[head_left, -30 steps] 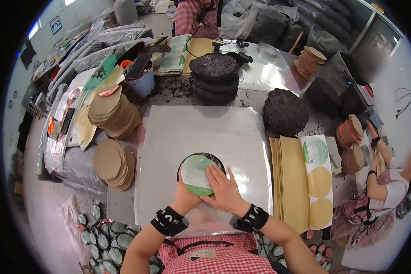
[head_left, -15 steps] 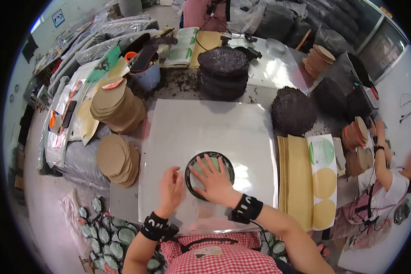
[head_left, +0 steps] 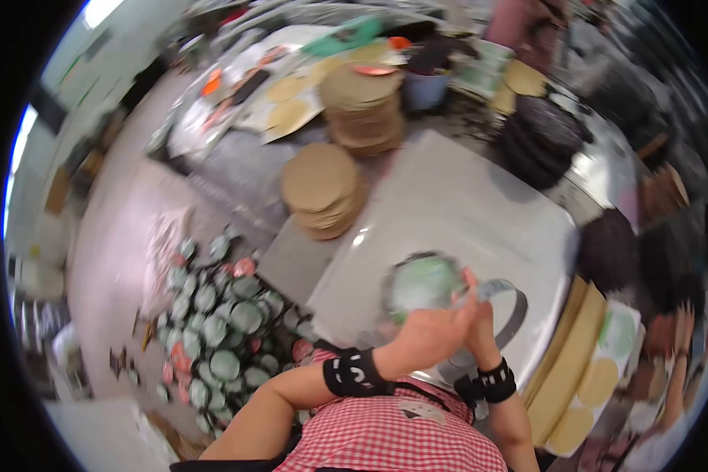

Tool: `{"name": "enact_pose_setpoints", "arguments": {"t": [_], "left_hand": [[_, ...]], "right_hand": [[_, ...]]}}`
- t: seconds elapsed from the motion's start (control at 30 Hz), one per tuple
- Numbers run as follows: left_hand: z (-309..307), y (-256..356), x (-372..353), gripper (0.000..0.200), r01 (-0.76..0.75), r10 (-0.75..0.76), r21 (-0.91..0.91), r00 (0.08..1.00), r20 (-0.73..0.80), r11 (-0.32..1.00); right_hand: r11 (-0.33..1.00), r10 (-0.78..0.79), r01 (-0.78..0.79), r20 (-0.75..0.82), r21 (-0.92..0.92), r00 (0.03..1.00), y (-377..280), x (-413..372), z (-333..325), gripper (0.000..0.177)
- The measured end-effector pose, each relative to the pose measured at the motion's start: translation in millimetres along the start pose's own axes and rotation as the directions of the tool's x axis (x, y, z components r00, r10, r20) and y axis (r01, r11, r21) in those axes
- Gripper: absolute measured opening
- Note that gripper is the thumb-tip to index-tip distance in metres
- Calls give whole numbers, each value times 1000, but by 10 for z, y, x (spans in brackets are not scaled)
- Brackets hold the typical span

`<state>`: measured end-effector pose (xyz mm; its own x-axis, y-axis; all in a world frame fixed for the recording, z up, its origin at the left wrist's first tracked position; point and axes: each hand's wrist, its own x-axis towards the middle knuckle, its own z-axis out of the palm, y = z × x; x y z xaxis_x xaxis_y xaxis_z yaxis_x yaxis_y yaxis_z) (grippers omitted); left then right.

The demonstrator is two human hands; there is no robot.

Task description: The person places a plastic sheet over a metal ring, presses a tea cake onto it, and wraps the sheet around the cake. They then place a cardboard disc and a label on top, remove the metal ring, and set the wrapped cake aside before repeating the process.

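Note:
A blurred round disc [head_left: 423, 288] with a green face and a dark rim is tilted above the white sheet [head_left: 448, 200] in front of me. My left hand [head_left: 429, 340] is closed at the disc's lower right edge, its fingers bent towards the rim. Beside it, nearly touching, my right hand [head_left: 484, 326] is closed on a thin grey band [head_left: 519, 303] that curves out to the right in a loop. Motion blur hides the exact grip of the fingertips. Both wrists wear black straps.
Brown paper discs [head_left: 320, 179] stand stacked left of the sheet, with a taller stack [head_left: 362, 98] behind. Dark round cakes [head_left: 539, 141] are piled at the back. Many green-faced packs [head_left: 224, 366] lie heaped below left. At the right, a co-worker's arm [head_left: 676, 362] reaches in.
My view has swung left. The disc, earlier flat under my spread right hand, is now tilted up between my hands. The left hand has closed, and a grey loop now shows at the right hand.

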<state>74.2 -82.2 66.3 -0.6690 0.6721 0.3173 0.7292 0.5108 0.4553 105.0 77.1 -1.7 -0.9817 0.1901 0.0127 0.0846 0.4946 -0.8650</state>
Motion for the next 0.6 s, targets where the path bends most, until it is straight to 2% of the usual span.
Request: {"name": "enact_pose_setpoints", "arguments": {"t": [0.03, 0.07, 0.17, 0.2, 0.27, 0.37, 0.4, 0.5, 0.53, 0.6], "left_hand": [[-44, 28, -34, 51, 5, -3, 43, 999, -49, 999], [-89, 47, -93, 51, -1, 8, 77, 996, -89, 997], [-31, -135, -223, 48, 189, -196, 143, 980, 32, 971], [28, -242, -264, 44, 253, -265, 126, 960, 85, 959], [156, -482, -387, 38, 378, -390, 96, 898, 203, 921], [74, -822, -514, 23, 395, -368, -126, 909, 194, 910], [23, -1043, -553, 16, 317, -265, -238, 938, 224, 918], [-527, -1408, -524, 17, -57, 104, -198, 966, 235, 978], [-575, -1489, -583, 19, -60, 119, -202, 950, 290, 978], [-569, -1662, -596, 22, -102, 186, -220, 896, 404, 970]], "right_hand": [[949, 84, -147, 226, 279, 971, -233, -70, 88, 49], [892, -15, -74, 192, 446, 981, -277, -163, 287, 36], [996, -24, 4, 216, 90, 976, -354, -74, 179, 29], [1000, -27, 28, 125, -6, 992, -345, -61, 117, 25], [985, -121, 129, 80, -111, 989, -404, -138, -114, 27], [926, -242, 228, -10, -300, 970, -265, -302, -312, 39], [896, -280, 246, -41, -369, 959, -209, -396, -348, 45], [919, -114, 63, -108, -389, 988, -118, -732, -370, 68], [934, -105, 72, -76, -349, 992, 37, -841, -371, 83], [889, -169, 140, -29, -435, 985, 35, -934, -270, 79]]}}
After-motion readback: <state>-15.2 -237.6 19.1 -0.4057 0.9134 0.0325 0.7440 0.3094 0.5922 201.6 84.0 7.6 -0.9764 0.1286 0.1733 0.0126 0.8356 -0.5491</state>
